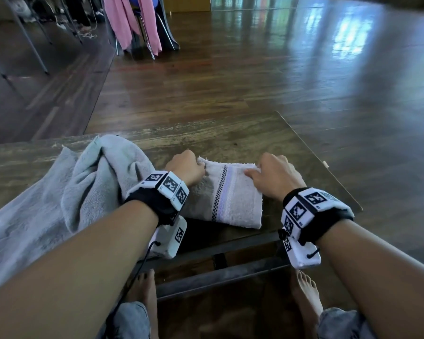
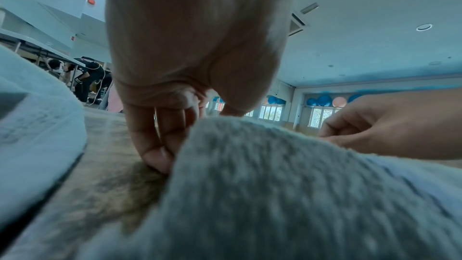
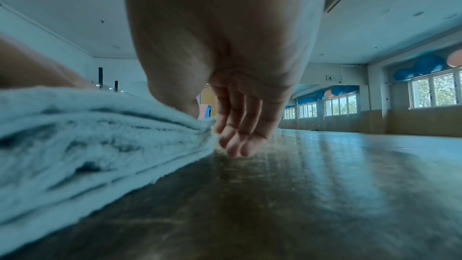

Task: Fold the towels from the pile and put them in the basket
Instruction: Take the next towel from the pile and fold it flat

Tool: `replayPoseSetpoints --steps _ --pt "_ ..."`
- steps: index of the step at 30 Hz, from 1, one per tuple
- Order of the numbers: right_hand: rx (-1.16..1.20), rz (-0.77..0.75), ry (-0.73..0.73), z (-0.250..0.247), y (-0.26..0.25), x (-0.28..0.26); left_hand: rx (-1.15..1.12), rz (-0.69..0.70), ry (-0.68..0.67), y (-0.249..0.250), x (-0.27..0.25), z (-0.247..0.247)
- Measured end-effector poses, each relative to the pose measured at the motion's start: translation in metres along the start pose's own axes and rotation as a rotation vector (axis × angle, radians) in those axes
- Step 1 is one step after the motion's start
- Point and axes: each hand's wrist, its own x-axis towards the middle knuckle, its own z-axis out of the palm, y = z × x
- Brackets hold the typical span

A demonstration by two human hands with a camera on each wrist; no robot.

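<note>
The folded towel [image 1: 227,192] lies at the counter [image 1: 230,133] centre. Its far corners are pinched: the 11 o'clock corner by the left hand [image 1: 186,167], the 1 o'clock corner by the right hand [image 1: 271,174]. Edges should be aligned before lifting. The pile [image 1: 66,189] lies at 9 o'clock.

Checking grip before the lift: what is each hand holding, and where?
Both hold the folded towel at its far edge: left hand pinches the left corner, right hand pinches the right corner.

folded towel [image 1: 233,199]: nubby terry cloth | table [image 1: 230,135]: worn matt wood | floor [image 1: 255,69]: glossy wood
</note>
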Motion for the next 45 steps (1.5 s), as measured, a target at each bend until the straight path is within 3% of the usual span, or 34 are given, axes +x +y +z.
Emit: replayPoseSetpoints --steps 4,10,14,17,19,22,25,29,34,40,45 --pt "-0.019 -0.189 -0.109 -0.002 -0.002 0.001 -0.073 -0.069 -0.068 0.003 -0.002 -0.008" --pt "-0.163 -0.037 -0.190 -0.014 -0.003 -0.010 -0.037 -0.009 0.082 0.009 -0.015 -0.022" --pt "-0.130 -0.038 -0.421 -0.024 0.001 -0.018 0.063 0.020 0.062 0.014 -0.025 -0.016" --pt "-0.183 -0.069 -0.170 -0.028 0.004 -0.023 0.152 0.040 -0.015 0.017 -0.036 -0.008" --pt "-0.146 -0.078 -0.040 -0.029 0.009 -0.025 0.204 0.126 -0.037 0.022 -0.044 -0.006" --pt "-0.074 -0.081 -0.127 -0.031 0.017 -0.026 0.252 0.377 -0.095 0.036 -0.056 -0.003" --pt "0.002 -0.146 -0.238 -0.033 0.023 -0.027 0.211 0.465 -0.195 0.048 -0.070 0.004" --pt "0.056 -0.174 -0.226 -0.031 0.026 -0.037 0.203 0.478 -0.116 0.057 -0.079 0.013" --pt "0.054 -0.168 -0.140 -0.027 0.028 -0.052 -0.011 0.357 -0.157 0.060 -0.076 0.004" --pt "0.081 -0.152 -0.172 -0.023 0.033 -0.054 -0.273 0.367 0.040 0.074 -0.081 0.007" --pt "-0.085 -0.275 0.019 -0.021 0.032 -0.057 -0.220 0.394 -0.029 0.082 -0.090 0.031"
